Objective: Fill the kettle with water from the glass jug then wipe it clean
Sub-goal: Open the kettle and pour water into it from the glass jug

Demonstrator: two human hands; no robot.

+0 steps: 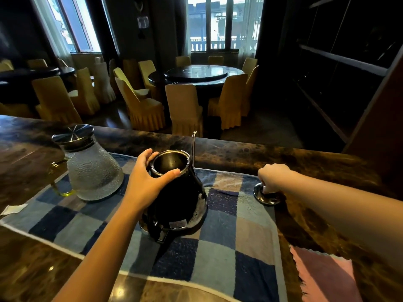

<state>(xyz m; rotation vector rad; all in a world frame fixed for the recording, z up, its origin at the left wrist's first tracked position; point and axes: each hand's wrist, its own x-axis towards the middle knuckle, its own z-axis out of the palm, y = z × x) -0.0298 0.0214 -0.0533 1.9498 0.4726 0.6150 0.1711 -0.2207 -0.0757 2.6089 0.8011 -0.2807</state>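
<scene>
The black kettle stands upright in the middle of a blue checked towel spread over the dark marbled table. Its top is open, its thin spout rises on the far side, and its handle points toward the person. The left hand grips the kettle's open rim, with the thumb curled over the near edge and the fingers wrapped round the far left side.

The right hand is curled downward on the kettle lid, its fingertips pinching the knob. This lid sits on the bare table just beside the towel's right edge, well apart from the kettle.

The glass jug stands upright on the towel's far left corner, left of the kettle and not touching it, with its metal lid on and its yellowish handle turned left. 1 pink cloth lies flat on the table at the near right.
</scene>
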